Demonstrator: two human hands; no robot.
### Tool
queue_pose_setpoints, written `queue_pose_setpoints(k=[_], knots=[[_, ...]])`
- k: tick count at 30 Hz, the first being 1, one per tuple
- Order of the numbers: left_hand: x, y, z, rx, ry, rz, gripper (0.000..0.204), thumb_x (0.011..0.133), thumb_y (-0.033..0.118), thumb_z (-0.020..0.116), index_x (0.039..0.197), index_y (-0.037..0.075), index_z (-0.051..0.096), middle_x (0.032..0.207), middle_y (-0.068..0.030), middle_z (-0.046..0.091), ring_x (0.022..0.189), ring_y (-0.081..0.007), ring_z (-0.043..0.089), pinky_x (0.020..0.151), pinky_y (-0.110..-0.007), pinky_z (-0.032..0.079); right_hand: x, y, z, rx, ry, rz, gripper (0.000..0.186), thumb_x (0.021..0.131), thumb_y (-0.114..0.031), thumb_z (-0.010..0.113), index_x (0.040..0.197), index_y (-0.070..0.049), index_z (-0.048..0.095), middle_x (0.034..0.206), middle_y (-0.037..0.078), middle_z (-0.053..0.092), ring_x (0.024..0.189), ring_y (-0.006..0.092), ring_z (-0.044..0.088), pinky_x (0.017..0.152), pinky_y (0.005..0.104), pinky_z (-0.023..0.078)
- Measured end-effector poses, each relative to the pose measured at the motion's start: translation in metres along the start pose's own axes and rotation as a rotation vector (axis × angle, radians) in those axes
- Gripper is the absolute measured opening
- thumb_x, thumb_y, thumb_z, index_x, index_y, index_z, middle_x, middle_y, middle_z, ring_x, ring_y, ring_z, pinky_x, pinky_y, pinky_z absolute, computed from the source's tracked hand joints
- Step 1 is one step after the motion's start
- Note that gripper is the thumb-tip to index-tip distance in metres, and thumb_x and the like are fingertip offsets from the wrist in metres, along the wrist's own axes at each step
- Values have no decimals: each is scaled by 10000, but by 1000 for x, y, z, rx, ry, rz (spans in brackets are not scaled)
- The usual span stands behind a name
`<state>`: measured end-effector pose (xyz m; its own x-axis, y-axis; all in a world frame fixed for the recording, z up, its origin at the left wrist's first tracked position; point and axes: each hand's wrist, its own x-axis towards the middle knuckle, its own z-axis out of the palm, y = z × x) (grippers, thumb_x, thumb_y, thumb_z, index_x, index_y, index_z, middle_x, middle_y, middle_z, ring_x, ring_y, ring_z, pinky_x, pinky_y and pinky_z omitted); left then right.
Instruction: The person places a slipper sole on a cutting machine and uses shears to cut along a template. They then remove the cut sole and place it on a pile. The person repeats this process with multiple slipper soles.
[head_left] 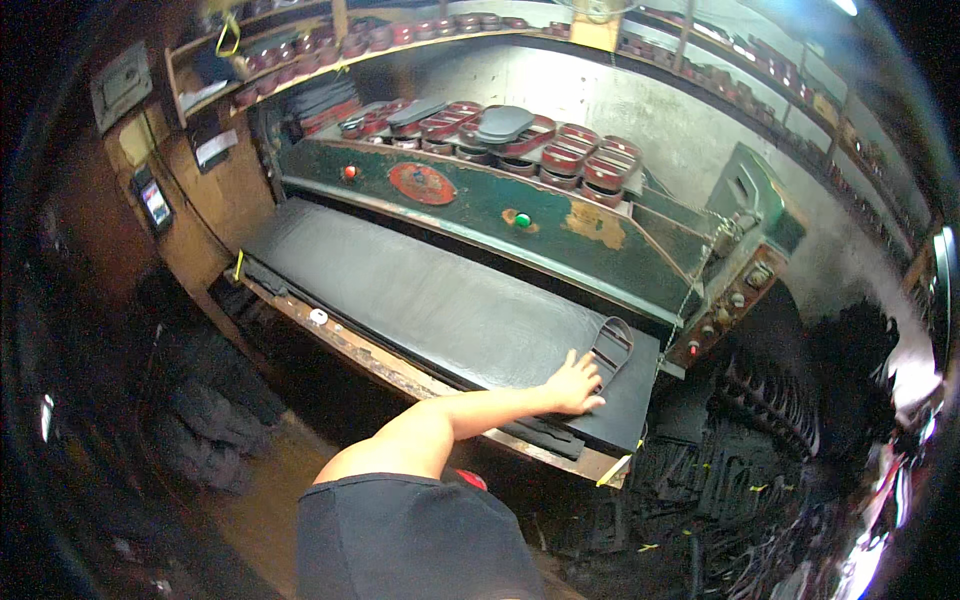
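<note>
My left hand [575, 385] reaches over the long dark grey, slightly shiny sheet [390, 295] on the machine's bed, with its fingers spread. Its fingertips are at the near left edge of an oblong metal cutting die [612, 350], which lies near the sheet's right end and has crossbars inside. Whether they touch it I cannot tell. My right hand is not in view.
Behind the bed, a green machine beam [480, 210] with buttons carries several red dies [570, 150] and grey pads [505, 124]. Shelves of dies [380, 40] line the walls. A phone [153, 200] hangs at left; dark cut scraps [700, 480] are piled at right.
</note>
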<state>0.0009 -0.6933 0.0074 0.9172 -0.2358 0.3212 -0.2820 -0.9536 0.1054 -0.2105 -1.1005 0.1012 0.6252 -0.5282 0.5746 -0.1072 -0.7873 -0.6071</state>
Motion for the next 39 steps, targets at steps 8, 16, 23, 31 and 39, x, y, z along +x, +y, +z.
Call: queue_pose_setpoints(k=[8,16,23,31,39], knots=[[-19,-70,-33,-302,-64,8,390,878,386,667,1109,73,635,997,-141,704,991,-331,635,1023,-609,344,-116,-59,-39,-181,-441,79,419,981,-280,608,1274,20,595,1313,259,598,1252,375,559,1072,427,412],[-203,-388,-215,-1076,-229,99,328,936,327,643,929,0,661,803,-166,675,708,-226,588,660,-385,471,-269,-272,106,-67,-654,93,491,1001,-365,560,1289,30,597,1288,256,621,1226,411,571,1046,434,437],[-363,-647,-448,-729,232,-244,188,852,201,711,868,14,712,798,-155,687,759,-263,658,701,-375,518,-388,-468,209,247,-1146,167,509,990,-337,639,1369,-13,534,1358,190,575,1262,314,524,1085,400,390],[-344,-866,-550,-290,814,-375,146,889,60,597,771,-24,597,716,-117,604,678,-215,600,682,-343,487,-471,-581,226,55,-1287,178,640,992,-425,576,1466,-21,426,1317,257,603,1210,380,587,1003,440,456],[-274,-1054,-540,319,536,-392,270,959,299,579,897,68,704,826,-197,691,829,-407,662,820,-506,461,-513,-640,259,80,-1336,-117,488,1000,-304,561,1377,4,541,1341,289,576,1265,424,543,1069,448,421]])
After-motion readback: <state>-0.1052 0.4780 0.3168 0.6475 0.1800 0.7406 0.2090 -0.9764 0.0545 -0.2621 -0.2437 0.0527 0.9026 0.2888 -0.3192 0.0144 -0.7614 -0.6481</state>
